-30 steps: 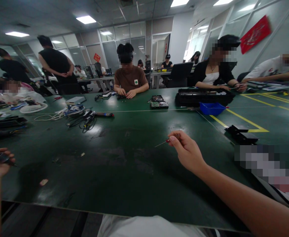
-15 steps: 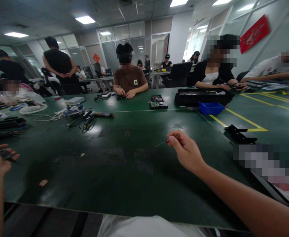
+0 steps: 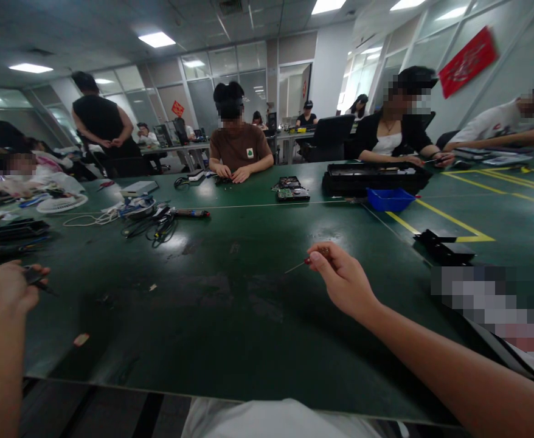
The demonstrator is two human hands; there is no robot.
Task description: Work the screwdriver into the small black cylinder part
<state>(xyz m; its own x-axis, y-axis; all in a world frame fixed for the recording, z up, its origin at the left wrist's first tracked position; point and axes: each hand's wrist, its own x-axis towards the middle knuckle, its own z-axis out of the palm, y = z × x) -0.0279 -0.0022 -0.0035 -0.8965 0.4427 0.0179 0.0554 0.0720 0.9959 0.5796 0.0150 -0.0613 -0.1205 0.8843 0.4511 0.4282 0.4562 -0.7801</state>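
Right hand (image 3: pixel 342 281) is raised over the middle of the green table (image 3: pixel 230 316), thumb and fingers pinched on the red handle of a thin screwdriver (image 3: pixel 304 263). The metal shaft sticks out past the fingertips. Long axis: roughly level, tip pointing toward the table's left edge and slightly down. The tip is clear of the surface, touching nothing.

Left hand (image 3: pixel 3 287) is at the near left corner, well apart from the right. Its fingers are curled closed around a small dark part (image 3: pixel 33 277); one end pokes out toward the table's centre. What the part is cannot be made out at this size.

Key relation: the screwdriver tip points across bare table toward the left hand's part. The two lie on about the same line but with a wide gap between them. Neither hand is nearer the midpoint by much.

Around: a tangle of cables (image 3: pixel 151 224) toward the far left, a blue bin (image 3: pixel 389 199) at the far right, and black brackets (image 3: pixel 444 244) beyond the right wrist. Other people are seated along the far edge.
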